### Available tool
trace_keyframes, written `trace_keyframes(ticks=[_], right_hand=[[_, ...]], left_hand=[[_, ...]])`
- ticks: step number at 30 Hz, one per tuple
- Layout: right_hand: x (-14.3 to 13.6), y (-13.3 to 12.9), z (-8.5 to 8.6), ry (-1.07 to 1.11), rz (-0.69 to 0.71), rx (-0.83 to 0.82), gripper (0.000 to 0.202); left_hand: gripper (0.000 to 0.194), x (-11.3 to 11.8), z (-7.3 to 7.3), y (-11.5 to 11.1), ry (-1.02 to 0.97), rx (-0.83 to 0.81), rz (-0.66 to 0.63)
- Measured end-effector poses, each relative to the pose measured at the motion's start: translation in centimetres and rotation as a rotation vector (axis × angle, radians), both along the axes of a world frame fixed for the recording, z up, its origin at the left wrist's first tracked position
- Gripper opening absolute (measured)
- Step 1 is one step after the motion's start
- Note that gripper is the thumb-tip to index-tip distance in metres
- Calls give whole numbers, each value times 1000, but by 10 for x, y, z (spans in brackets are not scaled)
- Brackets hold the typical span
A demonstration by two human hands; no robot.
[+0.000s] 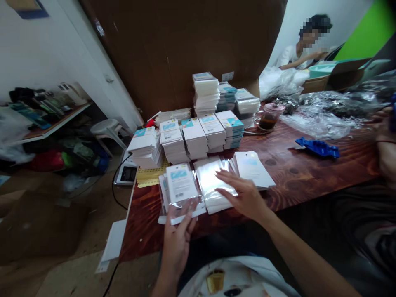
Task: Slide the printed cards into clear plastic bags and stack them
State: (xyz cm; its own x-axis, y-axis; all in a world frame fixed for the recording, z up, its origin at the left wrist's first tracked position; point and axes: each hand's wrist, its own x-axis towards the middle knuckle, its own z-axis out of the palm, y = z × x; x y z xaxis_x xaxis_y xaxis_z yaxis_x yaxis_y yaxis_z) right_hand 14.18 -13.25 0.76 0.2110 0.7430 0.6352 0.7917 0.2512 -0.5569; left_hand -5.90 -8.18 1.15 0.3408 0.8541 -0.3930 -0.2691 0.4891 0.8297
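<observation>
My left hand (178, 235) rests on the lower end of a clear plastic bag with a white and blue printed card (182, 185) in it. Its fingers lie stretched over the bag, which is on top of other bagged cards. Fingers apart, my right hand (243, 192) is over a pile of clear plastic bags (212, 185) in the middle; whether it touches them I cannot tell. Just right of that pile, a fanned stack of loose white cards (253, 167) lies near the table's front edge.
Several tall card stacks (173, 144) stand behind, on the wooden table (145, 227). A lidded glass cup (269, 117) with dark liquid, a blue plastic tool (318, 147) and crumpled plastic (321, 119) are to the right. Another person (297, 53) sits beyond; another person's hand (385, 152) shows far right.
</observation>
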Motion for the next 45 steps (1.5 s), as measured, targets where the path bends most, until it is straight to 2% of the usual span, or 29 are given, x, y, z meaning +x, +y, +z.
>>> trace_keyframes(ticks=[2,4,6,8,10,12,14,16,18,19,21,24,27,30,32,34,36,37,41,45], right_hand=[[27,-18,1,-55,-143,-81,39],[55,-35,-3,-188,-226,-261,51],[79,-48,-9,-275,-219,-434,63],[96,-55,-15,-269,-182,-512,61],[106,-58,-17,-223,-147,-526,51],[113,-57,-18,-196,-118,-522,44],[120,-56,-18,-205,-88,-512,40],[126,-54,-18,-238,-76,-500,39],[130,-54,-16,-280,-66,-497,36],[132,-55,-15,-298,-55,-505,34],[130,-58,-9,-318,-48,-512,31],[116,-68,0,-327,-82,-407,40],[86,-81,4,-330,-163,-110,53],[46,-92,0,-218,-184,149,57],[22,-95,-6,-118,-64,164,55],[6,-96,-12,-49,79,113,52],[-4,-93,-18,2,148,99,51],[-8,-92,-21,25,160,109,50],[-14,-84,-26,-52,262,129,44],[-17,-78,-29,-231,330,5,45]], left_hand=[[60,-16,1,13,186,126,47],[60,-32,4,26,472,246,-8],[66,-47,9,37,860,328,-93],[70,-58,14,46,1206,417,-144],[76,-62,17,52,1436,497,-158],[74,-55,16,53,1549,649,-105],[56,-37,10,49,1496,887,-40],[36,-11,1,41,1259,1049,-108],[32,17,-6,32,1128,1082,-276],[35,29,-9,28,1131,1077,-337],[44,45,-12,23,1211,1045,-374],[37,49,-12,24,1221,1005,-473],[22,40,-11,32,1077,982,-479],[17,32,-11,39,828,862,-400],[17,29,-11,39,542,638,-360],[19,28,-10,37,249,334,-304],[18,27,-8,34,40,83,-215],[16,27,-8,32,-23,12,-170],[10,27,-12,23,-129,-6,-65],[16,29,-14,14,-113,46,-103]])
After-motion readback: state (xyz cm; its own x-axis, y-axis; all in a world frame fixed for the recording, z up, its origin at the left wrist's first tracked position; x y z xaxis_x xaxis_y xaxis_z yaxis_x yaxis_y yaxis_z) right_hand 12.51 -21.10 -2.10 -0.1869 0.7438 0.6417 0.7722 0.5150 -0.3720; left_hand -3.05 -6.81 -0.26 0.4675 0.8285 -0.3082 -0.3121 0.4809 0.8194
